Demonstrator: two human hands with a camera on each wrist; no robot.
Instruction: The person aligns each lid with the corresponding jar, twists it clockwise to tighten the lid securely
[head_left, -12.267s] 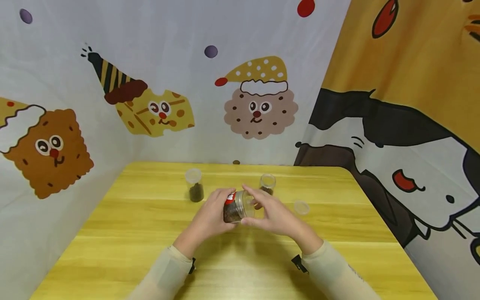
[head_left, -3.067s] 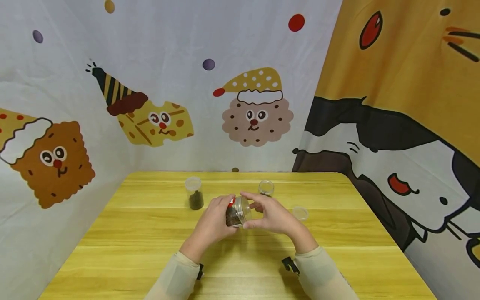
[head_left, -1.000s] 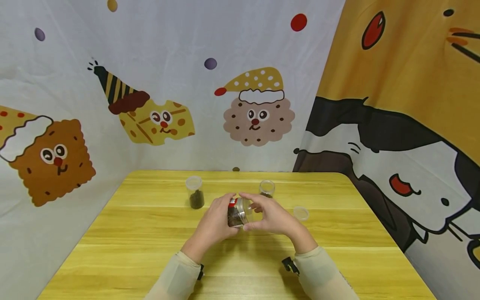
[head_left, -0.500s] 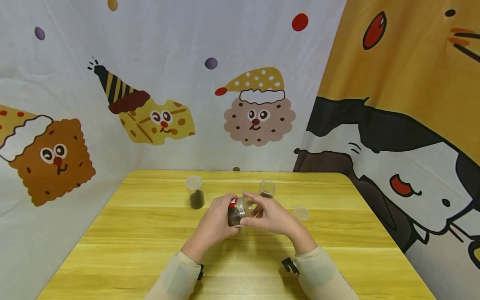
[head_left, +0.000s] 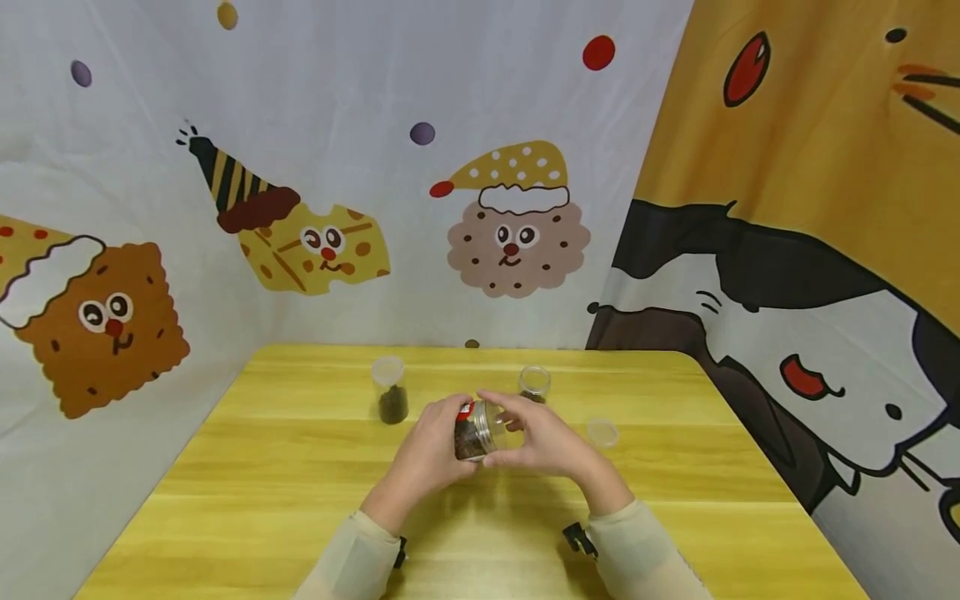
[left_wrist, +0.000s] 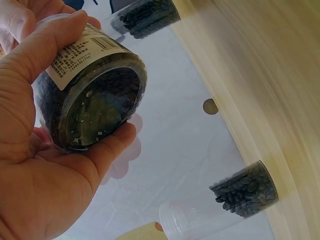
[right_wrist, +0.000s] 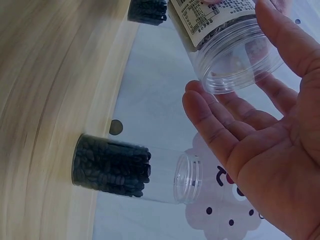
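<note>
My left hand (head_left: 433, 442) grips a clear jar (head_left: 468, 435) of dark bits, tipped on its side above the table. It has a red label patch and, in the left wrist view, a printed pale label (left_wrist: 85, 57) with a barcode. The jar's clear threaded end (right_wrist: 237, 62) points right. My right hand (head_left: 543, 440) spans this end, thumb and fingers on opposite sides, with a gap before the palm. I cannot tell whether a clear lid sits on the threads.
At the back left stands a clear jar (head_left: 392, 402) of dark beans with a pale top. An open-mouthed jar (right_wrist: 115, 167) of dark beans stands at the back right. A clear lid (head_left: 602, 432) lies on the wooden table (head_left: 660, 517). A printed cloth (head_left: 337, 75) hangs behind.
My right thumb and fingers shift back and forth around the jar's end and now stand wider apart than half a second ago. My left hand keeps its hold.
</note>
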